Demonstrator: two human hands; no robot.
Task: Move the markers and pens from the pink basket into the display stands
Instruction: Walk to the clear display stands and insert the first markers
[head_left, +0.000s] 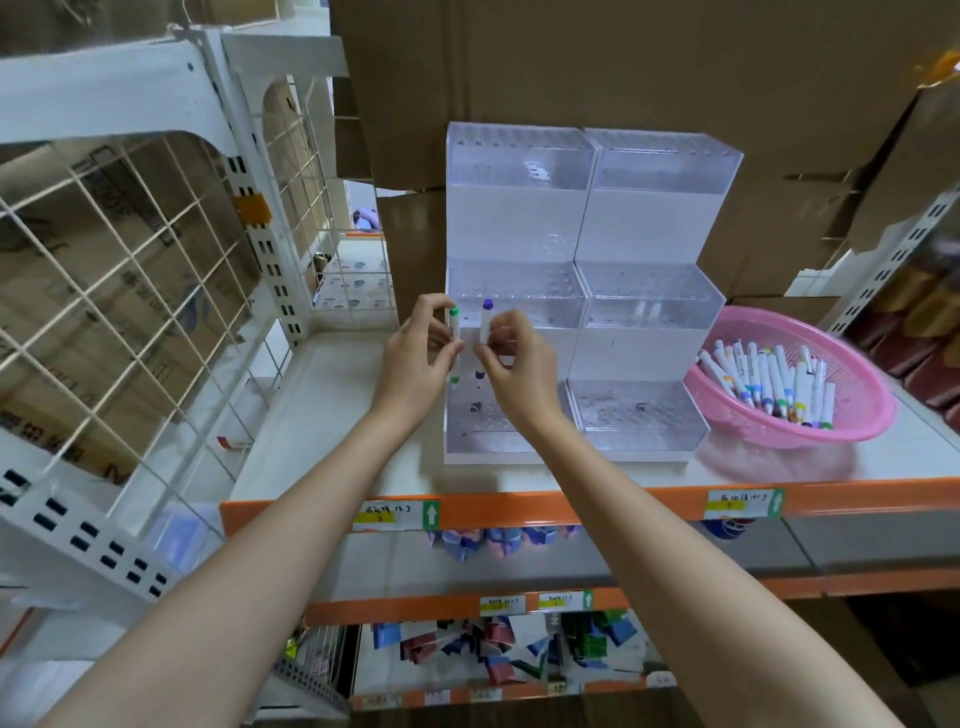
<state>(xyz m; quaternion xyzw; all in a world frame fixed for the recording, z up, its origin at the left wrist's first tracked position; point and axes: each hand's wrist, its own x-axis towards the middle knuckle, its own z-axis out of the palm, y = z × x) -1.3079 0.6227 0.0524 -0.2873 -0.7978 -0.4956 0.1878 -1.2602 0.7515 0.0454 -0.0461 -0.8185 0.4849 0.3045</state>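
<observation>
- A white shelf (332, 415) is carrying two clear display stands (649, 312).
- The left hand (421, 358) is pinching a green-capped marker (454, 332) upright before the left stand.
- The right hand (511, 358) is pinching a purple-capped marker (487, 322) beside it.
- A pink basket (862, 410) of markers is sitting right of the stands.

Your headcam's getting soft, even light from above, kinda cool and washed out, so the clear display stands (582, 306) pick up hazy glare and the pink basket (860, 415) only throws a faint pinkish shadow on the shelf (322, 410). Heavy fisheye bends the wire rack (130, 291) at the left edge, and the shelf labels (396, 514) are too soft to read.
</observation>
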